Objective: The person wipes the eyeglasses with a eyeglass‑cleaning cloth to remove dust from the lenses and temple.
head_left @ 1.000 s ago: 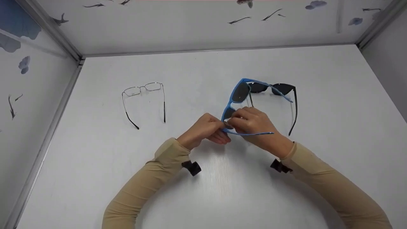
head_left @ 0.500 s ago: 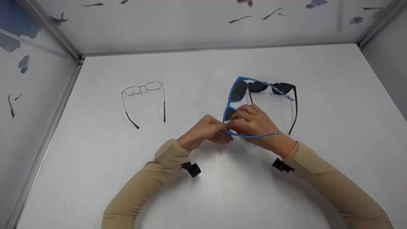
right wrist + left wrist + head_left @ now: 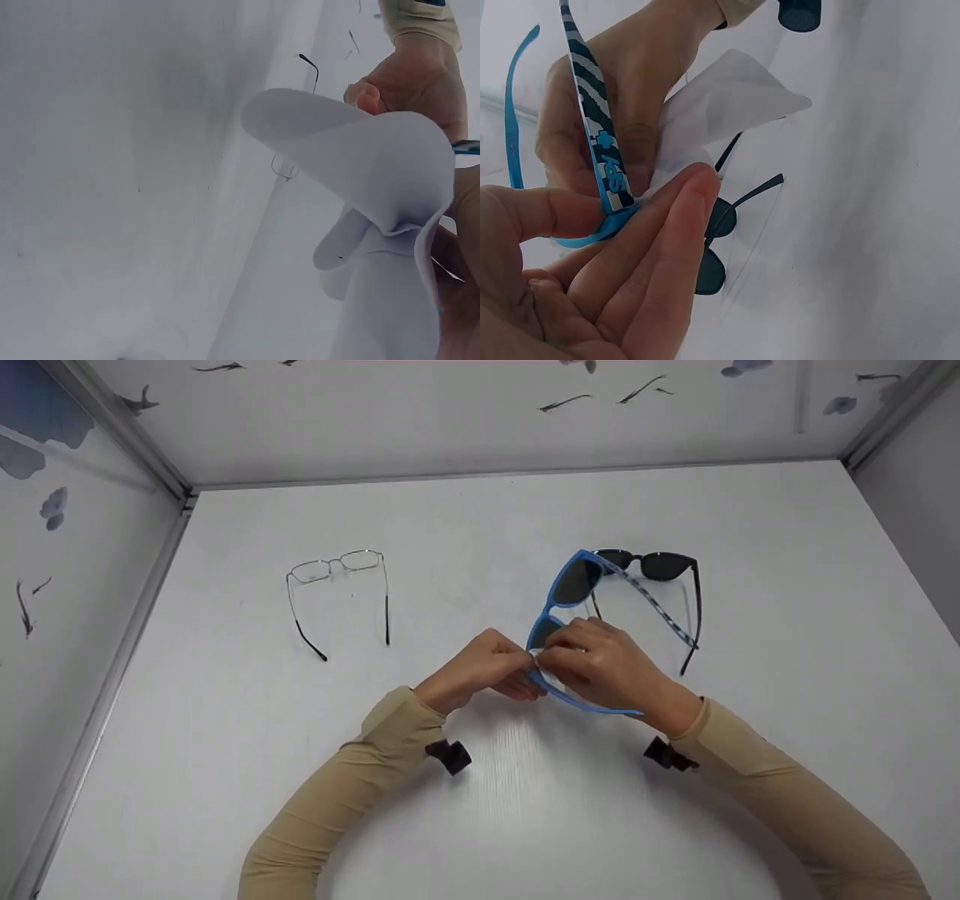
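In the head view, the left hand (image 3: 491, 664) is pinching a corner of the blue sunglasses (image 3: 577, 581) at the centre of the frame, thumb pressed to bent fingers. The right hand (image 3: 600, 660) is bringing its curled fingers in at the lower lens, while the upper lens is tilting toward the upper right. Black sunglasses (image 3: 664, 566) are lying partly behind it on the white table (image 3: 495, 810), and wire-rimmed glasses (image 3: 313, 572) are resting left of centre, arms unfolded.

In the left wrist view, the left thumb and fingers are closing on the blue hinge at lower left, and a striped temple is rising from there to the top edge. At upper left, the right hand is gripping a white cloth (image 3: 712, 105), which is spreading toward the upper middle.

In the right wrist view, the cloth is billowing across the centre right, hiding much of the right hand's fingers at the right edge. The left hand is showing at upper right.
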Motion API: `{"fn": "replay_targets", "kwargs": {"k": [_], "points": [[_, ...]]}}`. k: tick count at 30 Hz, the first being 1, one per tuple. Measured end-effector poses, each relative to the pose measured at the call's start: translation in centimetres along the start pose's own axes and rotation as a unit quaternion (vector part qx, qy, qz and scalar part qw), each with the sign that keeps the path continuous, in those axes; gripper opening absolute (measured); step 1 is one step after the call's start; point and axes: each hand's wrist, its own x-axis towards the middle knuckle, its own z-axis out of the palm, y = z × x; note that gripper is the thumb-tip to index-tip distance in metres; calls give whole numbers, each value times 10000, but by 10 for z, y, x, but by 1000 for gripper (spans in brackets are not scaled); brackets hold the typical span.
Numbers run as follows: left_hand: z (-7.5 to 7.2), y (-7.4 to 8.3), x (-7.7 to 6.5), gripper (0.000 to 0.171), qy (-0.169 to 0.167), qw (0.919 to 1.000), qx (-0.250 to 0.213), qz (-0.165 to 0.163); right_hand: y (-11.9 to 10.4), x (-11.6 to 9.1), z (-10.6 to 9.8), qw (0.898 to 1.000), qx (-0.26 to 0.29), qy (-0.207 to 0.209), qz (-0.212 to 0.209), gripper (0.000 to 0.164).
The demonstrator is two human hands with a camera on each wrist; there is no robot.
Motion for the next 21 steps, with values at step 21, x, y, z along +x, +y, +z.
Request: {"fn": "replay_targets", "kwargs": {"k": [21], "points": [[3,0,0,27,156,9992,178,-312,-4,2,4,9879,-1369,678,280,19]]}}
